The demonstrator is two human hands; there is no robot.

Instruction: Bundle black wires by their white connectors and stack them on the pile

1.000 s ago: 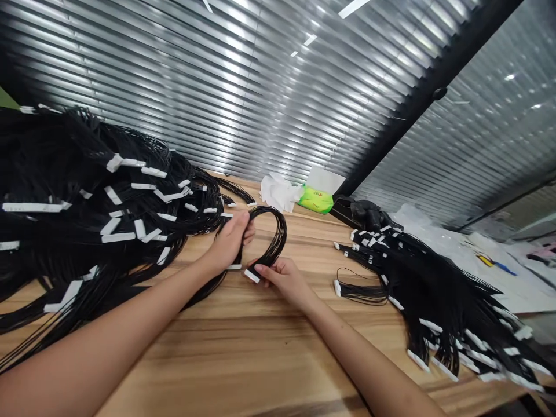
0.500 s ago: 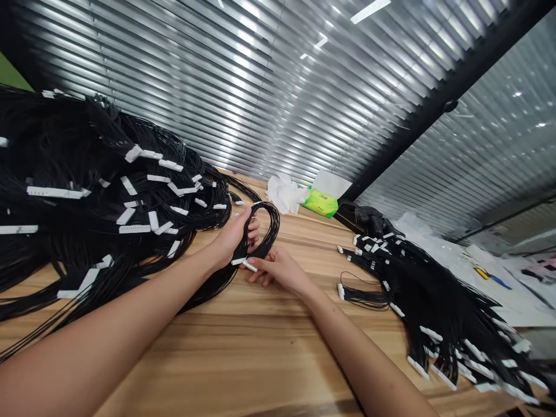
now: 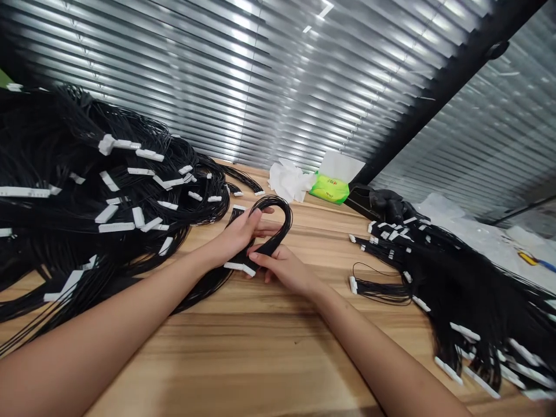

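A black wire bundle [image 3: 278, 223], bent into a tall arch, held just above the middle of a wooden tabletop [image 3: 260, 359], with a white connector [image 3: 238, 267] at its lower end. Arch now higher and rounder than in the view half a second earlier, when pressed flatter between the hands. Left hand [image 3: 237, 234] closed around one leg of the loop, fingers lying across the wires. Right hand [image 3: 282, 269] just below, fingertips [image 3: 256, 255] pinching the bundle beside the connector. Hands close together, almost touching, forearms angled inward from the near side. Just left of the left hand, a large heap of black wires with white connectors [image 3: 99, 174]; well apart on the right, a second pile [image 3: 456, 289], with a small loose bundle [image 3: 382, 292] at its edge. Along the far edge, crumpled tissue [image 3: 289, 180] and a green packet [image 3: 329, 188].
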